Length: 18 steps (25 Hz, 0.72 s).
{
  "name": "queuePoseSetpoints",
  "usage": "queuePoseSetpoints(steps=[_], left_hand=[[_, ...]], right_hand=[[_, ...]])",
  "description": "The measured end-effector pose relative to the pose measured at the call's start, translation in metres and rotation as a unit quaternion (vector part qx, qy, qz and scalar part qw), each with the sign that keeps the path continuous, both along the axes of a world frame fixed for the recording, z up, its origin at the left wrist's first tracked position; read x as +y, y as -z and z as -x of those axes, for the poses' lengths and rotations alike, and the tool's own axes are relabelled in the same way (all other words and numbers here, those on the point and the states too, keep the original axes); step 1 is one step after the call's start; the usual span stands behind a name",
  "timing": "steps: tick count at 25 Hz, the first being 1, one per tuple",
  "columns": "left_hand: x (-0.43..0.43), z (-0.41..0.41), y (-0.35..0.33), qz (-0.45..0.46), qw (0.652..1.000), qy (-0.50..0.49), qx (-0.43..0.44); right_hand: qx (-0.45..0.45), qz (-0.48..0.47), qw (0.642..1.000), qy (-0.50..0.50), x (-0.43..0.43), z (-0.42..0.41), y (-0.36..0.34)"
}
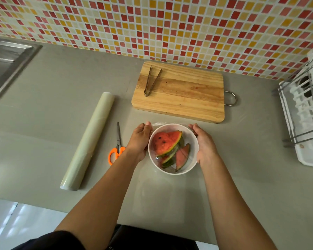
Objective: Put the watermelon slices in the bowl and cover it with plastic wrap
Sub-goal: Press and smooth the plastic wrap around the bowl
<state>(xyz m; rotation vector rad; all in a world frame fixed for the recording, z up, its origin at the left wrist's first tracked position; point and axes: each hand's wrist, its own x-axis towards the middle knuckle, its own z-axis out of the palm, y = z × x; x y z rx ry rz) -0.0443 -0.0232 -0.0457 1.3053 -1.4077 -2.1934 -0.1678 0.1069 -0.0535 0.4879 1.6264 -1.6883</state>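
Watermelon slices (167,144) already in the white bowl (193,139), near the counter's front edge, under a sheet of plastic wrap (158,124). Left hand (139,141) and right hand (205,144) cupped against opposite sides, pressing film down. Best smoothed evenly around the rim, taut, no gaps. Beyond: scissors (117,148), wrap roll (89,141), cutting board (179,92) with tongs (151,81), grey counter (61,87), mosaic tiles (170,24).

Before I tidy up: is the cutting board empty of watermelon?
Yes: the cutting board holds only tongs; slices sit in the bowl.
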Motion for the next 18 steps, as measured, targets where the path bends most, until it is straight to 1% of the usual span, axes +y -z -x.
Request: queuePoseSetpoints(steps=[3, 6, 8, 10, 11, 13, 15, 18], left_hand=[[0.004, 0.002, 0.002, -0.022, 0.999, -0.019, -0.022], [0.005, 0.005, 0.004, 0.004, 0.997, -0.039, -0.061], [0.003, 0.004, 0.005, 0.014, 0.995, -0.046, -0.083], [0.002, 0.003, 0.005, 0.006, 0.996, -0.036, -0.079], [0.002, 0.002, 0.004, 0.004, 0.997, -0.031, -0.074], [0.003, 0.003, 0.002, 0.006, 0.998, -0.024, -0.062], [0.003, 0.003, 0.0, 0.002, 0.998, -0.015, -0.062], [0.003, 0.005, -0.004, -0.006, 0.996, -0.004, -0.085]], right_hand=[[0.009, -0.022, 0.999, -0.021, -0.003, -0.001, 0.001], [0.025, -0.072, 0.996, -0.036, -0.004, -0.002, -0.005], [0.042, -0.08, 0.994, -0.06, -0.001, -0.004, -0.009], [0.081, -0.074, 0.989, -0.099, 0.003, -0.004, -0.012], [0.094, -0.073, 0.988, -0.101, 0.003, -0.003, -0.012], [0.091, -0.09, 0.989, -0.071, 0.0, 0.0, -0.012], [0.053, -0.085, 0.995, -0.023, -0.006, 0.0, -0.015], [0.03, -0.06, 0.998, -0.011, -0.009, -0.002, -0.015]])
